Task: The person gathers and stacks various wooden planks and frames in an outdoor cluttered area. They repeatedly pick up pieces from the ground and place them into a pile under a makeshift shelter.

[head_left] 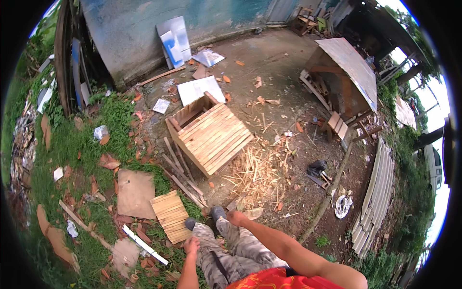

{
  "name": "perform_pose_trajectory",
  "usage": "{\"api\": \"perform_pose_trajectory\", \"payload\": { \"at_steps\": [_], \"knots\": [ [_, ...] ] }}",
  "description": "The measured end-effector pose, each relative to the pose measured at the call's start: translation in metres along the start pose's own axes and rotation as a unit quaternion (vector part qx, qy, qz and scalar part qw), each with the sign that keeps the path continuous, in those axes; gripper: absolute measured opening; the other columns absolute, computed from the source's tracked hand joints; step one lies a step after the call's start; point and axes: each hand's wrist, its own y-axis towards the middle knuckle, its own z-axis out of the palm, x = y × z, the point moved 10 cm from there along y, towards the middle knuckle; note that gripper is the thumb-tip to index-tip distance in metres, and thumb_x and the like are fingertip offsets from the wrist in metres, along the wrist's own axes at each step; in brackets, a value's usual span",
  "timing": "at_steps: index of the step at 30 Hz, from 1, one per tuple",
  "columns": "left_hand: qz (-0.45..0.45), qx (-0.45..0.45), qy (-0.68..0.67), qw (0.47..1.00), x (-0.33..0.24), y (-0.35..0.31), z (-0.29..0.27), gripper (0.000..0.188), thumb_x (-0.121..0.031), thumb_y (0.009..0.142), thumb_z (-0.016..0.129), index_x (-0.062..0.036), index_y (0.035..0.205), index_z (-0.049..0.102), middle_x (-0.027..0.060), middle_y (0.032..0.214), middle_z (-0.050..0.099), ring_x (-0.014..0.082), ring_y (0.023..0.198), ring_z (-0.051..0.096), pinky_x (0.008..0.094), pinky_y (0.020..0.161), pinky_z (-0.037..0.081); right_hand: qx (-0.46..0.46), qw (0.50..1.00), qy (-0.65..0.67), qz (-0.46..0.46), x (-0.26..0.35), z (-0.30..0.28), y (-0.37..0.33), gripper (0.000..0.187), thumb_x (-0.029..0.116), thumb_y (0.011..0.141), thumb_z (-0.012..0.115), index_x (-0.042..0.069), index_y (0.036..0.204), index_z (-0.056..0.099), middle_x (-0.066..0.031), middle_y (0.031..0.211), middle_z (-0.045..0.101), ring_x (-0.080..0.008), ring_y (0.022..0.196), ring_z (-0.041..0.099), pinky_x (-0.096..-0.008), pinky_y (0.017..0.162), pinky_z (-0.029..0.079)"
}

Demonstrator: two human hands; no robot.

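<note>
Left hand point(191, 244): fingers curled, beside grey camouflage trouser leg point(204, 243), near flat yellowish slatted wooden panel point(171, 216); whether gripping, cannot tell. Right hand point(236, 219): lowered beside dark grey shoe point(218, 212), against small brown block-shaped piece point(234, 204); whether held, cannot tell. Pale slatted wooden box point(214, 139): ahead of both hands, immediately left of pale wood-shavings heap point(257, 173).

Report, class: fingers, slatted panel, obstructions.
Left fingers, right fingers: grip unclear. Slatted wooden panel: near left fingers. Slatted wooden box: ahead, untouched. Wood shavings: beside it.
</note>
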Motion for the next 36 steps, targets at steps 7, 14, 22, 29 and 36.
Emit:
{"api": "perform_pose_trajectory", "payload": {
  "at_steps": [7,14,22,29,36],
  "knots": [
    [0.006,0.055,0.284,0.957,0.022,0.142,-0.004,0.045,-0.039,0.087,0.06,-0.004,0.115,0.066,0.0199,0.109,0.068,0.0351,0.106,0.062,0.0433,0.09,0.048,0.091,0.991,0.001,0.094,-0.035,0.121,0.092,0.033,0.039,0.085,0.058,0.012,0.1,0.071,-0.0172,0.102,0.07,-0.035,0.097,0.066,-0.0431,0.087,0.051],
    [0.077,-0.031,0.272,0.959,0.023,0.289,0.015,0.048,-0.046,0.09,0.056,-0.004,0.11,0.066,0.0181,0.108,0.068,0.0353,0.104,0.063,0.043,0.09,0.049,0.124,0.984,-0.129,-0.009,-0.051,0.214,0.243,0.037,0.044,0.087,0.053,0.014,0.101,0.07,-0.0141,0.107,0.069,-0.0346,0.103,0.064,-0.0442,0.091,0.05],
    [0.09,0.016,0.186,0.978,0.044,0.445,0.099,0.049,-0.042,0.09,0.062,0.0007,0.115,0.062,0.0201,0.11,0.066,0.0345,0.103,0.063,0.0418,0.089,0.049,0.018,0.986,-0.168,0.007,-0.055,0.239,0.469,0.052,0.034,0.087,0.061,0.005,0.129,0.051,-0.026,0.121,0.059,-0.0394,0.115,0.057,-0.0473,0.097,0.046],
    [0.129,-0.141,0.127,0.973,0.008,0.489,0.125,0.063,-0.033,0.086,0.07,-0.0007,0.135,0.046,0.0265,0.13,0.05,0.0398,0.112,0.056,0.0442,0.095,0.047,-0.187,0.98,-0.003,-0.069,0.037,0.187,0.596,0.059,0.034,0.087,0.064,0.003,0.133,0.044,-0.0274,0.127,0.051,-0.0434,0.119,0.051,-0.0484,0.1,0.042],
    [0.164,-0.092,0.209,0.96,-0.027,0.528,0.127,0.075,-0.029,0.082,0.074,-0.0003,0.139,0.035,0.0239,0.118,0.059,0.0394,0.11,0.058,0.0444,0.096,0.047,-0.248,0.969,-0.018,0.001,0.084,0.164,0.646,0.073,0.038,0.078,0.076,-0.001,0.128,0.04,-0.0265,0.127,0.051,-0.0407,0.117,0.054,-0.0476,0.099,0.044]
  ]
}}
